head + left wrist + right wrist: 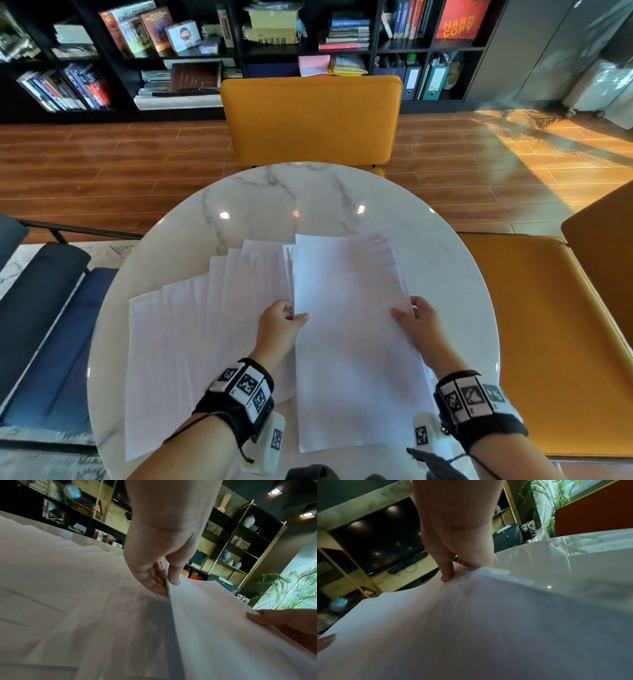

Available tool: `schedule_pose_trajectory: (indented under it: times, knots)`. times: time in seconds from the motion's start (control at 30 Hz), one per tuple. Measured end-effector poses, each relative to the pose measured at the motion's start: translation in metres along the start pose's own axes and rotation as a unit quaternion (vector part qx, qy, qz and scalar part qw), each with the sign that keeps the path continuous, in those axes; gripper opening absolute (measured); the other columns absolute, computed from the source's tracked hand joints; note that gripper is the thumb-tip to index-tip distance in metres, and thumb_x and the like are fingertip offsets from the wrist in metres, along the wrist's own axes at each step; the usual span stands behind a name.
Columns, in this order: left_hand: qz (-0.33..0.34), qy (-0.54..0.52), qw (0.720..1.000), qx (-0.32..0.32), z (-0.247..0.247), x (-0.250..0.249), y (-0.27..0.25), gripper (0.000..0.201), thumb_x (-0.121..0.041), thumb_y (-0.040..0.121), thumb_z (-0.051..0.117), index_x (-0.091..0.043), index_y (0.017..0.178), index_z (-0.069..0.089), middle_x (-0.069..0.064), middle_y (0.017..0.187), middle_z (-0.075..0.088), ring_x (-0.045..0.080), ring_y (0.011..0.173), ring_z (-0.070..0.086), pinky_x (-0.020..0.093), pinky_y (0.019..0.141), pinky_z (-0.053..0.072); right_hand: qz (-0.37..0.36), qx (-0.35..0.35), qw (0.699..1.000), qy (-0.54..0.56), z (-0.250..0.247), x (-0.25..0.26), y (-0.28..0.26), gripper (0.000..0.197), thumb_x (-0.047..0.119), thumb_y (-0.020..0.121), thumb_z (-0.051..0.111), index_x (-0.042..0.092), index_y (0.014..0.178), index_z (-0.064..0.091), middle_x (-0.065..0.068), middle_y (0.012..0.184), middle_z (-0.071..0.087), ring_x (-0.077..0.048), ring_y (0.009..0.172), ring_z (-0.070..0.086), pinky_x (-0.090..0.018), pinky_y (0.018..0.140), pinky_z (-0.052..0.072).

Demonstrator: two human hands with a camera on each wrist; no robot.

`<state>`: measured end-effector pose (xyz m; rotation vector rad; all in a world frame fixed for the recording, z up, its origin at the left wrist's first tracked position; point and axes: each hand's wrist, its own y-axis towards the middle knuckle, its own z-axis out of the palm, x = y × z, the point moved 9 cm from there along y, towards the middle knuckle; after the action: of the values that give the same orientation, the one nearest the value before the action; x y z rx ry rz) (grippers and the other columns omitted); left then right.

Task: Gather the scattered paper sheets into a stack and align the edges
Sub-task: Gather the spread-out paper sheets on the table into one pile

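Note:
A gathered bundle of white paper sheets (352,342) lies on the right half of the round marble table (308,198), slightly lifted at its sides. My left hand (287,317) pinches the bundle's left edge, thumb on top and fingers beneath, as the left wrist view shows on the bundle (214,622) under that hand (164,580). My right hand (409,313) grips the right edge, thumb on top; in the right wrist view this hand (453,569) holds the bundle (453,622). More sheets (191,342) lie fanned out and overlapping on the table's left half.
An orange chair (310,120) stands at the table's far side and an orange bench (548,342) on the right. A dark blue seat (51,325) is to the left. Bookshelves (239,44) line the back wall. Bare marble lies beyond the papers.

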<state>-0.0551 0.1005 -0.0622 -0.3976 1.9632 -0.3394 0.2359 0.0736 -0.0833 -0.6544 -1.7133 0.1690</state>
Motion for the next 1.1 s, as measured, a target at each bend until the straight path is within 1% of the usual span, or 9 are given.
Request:
schedule_pose_trajectory:
  times: [0.13, 0.23, 0.33, 0.5, 0.6, 0.77, 0.9, 1.0, 1.1]
  knots:
    - [-0.002, 0.038, 0.999, -0.022, -0.01, 0.013, 0.003, 0.031, -0.026, 0.074, 0.079, -0.002, 0.073, 0.058, 0.019, 0.071, 0.069, 0.027, 0.063, 0.063, 0.037, 0.063, 0.052, 0.003, -0.017, 0.999, -0.042, 0.004, -0.006, 0.004, 0.021, 0.005, 0.085, 0.063, 0.007, 0.105, 0.055, -0.018, 0.098, 0.066, -0.031, 0.083, 0.064, -0.042, 0.076, 0.054]
    - [0.01, 0.073, 0.996, -0.053, -0.018, 0.014, 0.003, 0.028, -0.029, 0.08, 0.072, -0.011, 0.069, 0.055, 0.009, 0.069, 0.067, 0.027, 0.066, 0.064, 0.031, 0.057, 0.048, 0.01, -0.03, 0.997, -0.071, 0.006, -0.008, 0.006, 0.032, 0.007, 0.084, 0.063, 0.004, 0.115, 0.055, -0.018, 0.102, 0.067, -0.036, 0.091, 0.065, -0.05, 0.084, 0.054]
    - [0.019, 0.095, 0.99, -0.104, -0.031, 0.014, 0.006, 0.014, -0.025, 0.083, 0.067, -0.013, 0.086, 0.059, 0.003, 0.089, 0.06, 0.019, 0.078, 0.057, 0.022, 0.061, 0.04, 0.009, -0.048, 0.993, -0.108, 0.004, -0.006, 0.008, 0.037, 0.009, 0.084, 0.063, 0.004, 0.12, 0.055, -0.019, 0.109, 0.066, -0.036, 0.098, 0.063, -0.044, 0.085, 0.051]
    - [-0.077, 0.064, 0.991, -0.092, -0.03, 0.03, 0.014, 0.051, -0.023, 0.082, 0.062, -0.006, 0.128, 0.047, 0.011, 0.118, 0.052, 0.029, 0.104, 0.055, 0.034, 0.084, 0.048, -0.007, -0.05, 0.971, -0.234, 0.007, -0.005, 0.008, 0.055, 0.024, 0.083, 0.064, 0.005, 0.133, 0.049, -0.02, 0.128, 0.058, -0.036, 0.114, 0.056, -0.044, 0.096, 0.047]
    - [-0.127, 0.078, 0.986, -0.08, -0.027, 0.031, 0.015, 0.056, -0.023, 0.083, 0.059, -0.005, 0.134, 0.045, 0.017, 0.134, 0.045, 0.034, 0.121, 0.048, 0.039, 0.096, 0.043, -0.003, -0.057, 0.962, -0.269, 0.01, 0.0, 0.006, 0.063, 0.02, 0.086, 0.063, 0.004, 0.142, 0.037, -0.022, 0.138, 0.048, -0.036, 0.124, 0.049, -0.042, 0.102, 0.041]
    - [-0.102, 0.06, 0.989, -0.086, -0.026, 0.022, 0.017, 0.021, -0.006, 0.081, 0.053, -0.006, 0.101, 0.059, 0.012, 0.1, 0.05, 0.035, 0.098, 0.052, 0.031, 0.074, 0.037, -0.003, -0.044, 0.962, -0.271, 0.017, 0.002, 0.007, 0.063, 0.014, 0.084, 0.062, 0.008, 0.142, 0.038, -0.021, 0.136, 0.052, -0.035, 0.123, 0.052, -0.044, 0.102, 0.043]
    - [-0.096, -0.012, 0.992, -0.079, -0.022, 0.02, 0.014, 0.044, -0.002, 0.089, 0.046, -0.003, 0.133, 0.039, 0.0, 0.118, 0.049, 0.023, 0.098, 0.053, 0.032, 0.078, 0.043, -0.001, -0.027, 0.967, -0.253, 0.026, 0.003, 0.008, 0.059, 0.011, 0.085, 0.06, 0.011, 0.141, 0.041, -0.018, 0.135, 0.055, -0.033, 0.122, 0.054, -0.038, 0.098, 0.044]
    - [-0.091, -0.015, 0.992, -0.084, -0.019, 0.023, 0.014, 0.037, 0.002, 0.09, 0.035, -0.004, 0.123, 0.048, 0.012, 0.115, 0.06, 0.032, 0.102, 0.057, 0.034, 0.081, 0.046, -0.011, -0.009, 0.972, -0.236, 0.032, 0.004, 0.006, 0.059, 0.011, 0.083, 0.061, 0.013, 0.14, 0.044, -0.017, 0.13, 0.059, -0.032, 0.117, 0.058, -0.036, 0.094, 0.046]
    - [-0.072, -0.04, 0.992, -0.093, -0.019, 0.021, 0.011, 0.014, -0.01, 0.097, 0.034, -0.015, 0.104, 0.045, 0.001, 0.093, 0.052, 0.024, 0.092, 0.049, 0.031, 0.079, 0.038, -0.022, 0.005, 0.972, -0.233, 0.036, 0.002, 0.004, 0.056, 0.013, 0.082, 0.063, 0.013, 0.136, 0.049, -0.011, 0.111, 0.059, -0.024, 0.094, 0.058, -0.032, 0.087, 0.046]
